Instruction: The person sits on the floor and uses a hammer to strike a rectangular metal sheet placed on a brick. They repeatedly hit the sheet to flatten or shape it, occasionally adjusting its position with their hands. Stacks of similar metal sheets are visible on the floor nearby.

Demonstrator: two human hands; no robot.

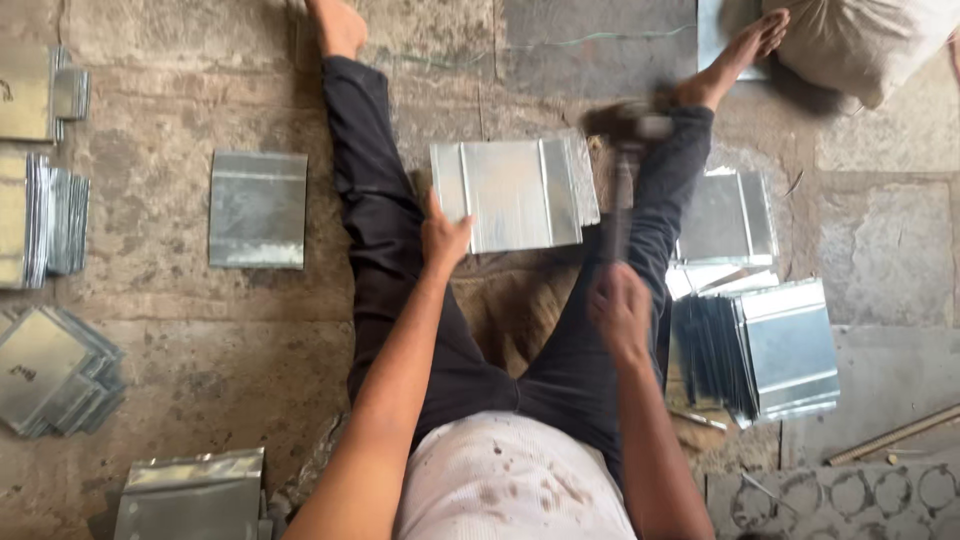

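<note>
Pinning the metal sheet (515, 193), left hand (443, 238) lies flat; right hand (620, 310) grips the hammer (622, 180); stacks (755, 350) flank.

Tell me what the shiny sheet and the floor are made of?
The sheet under the left hand looks like thin metal, perhaps galvanized steel: silvery-grey, glossy, with crisp folded ridges. The floor seems to be rough stone or concrete slabs: dull, patchy, with seams. The hammer in the right hand is too blurred to judge.
</note>
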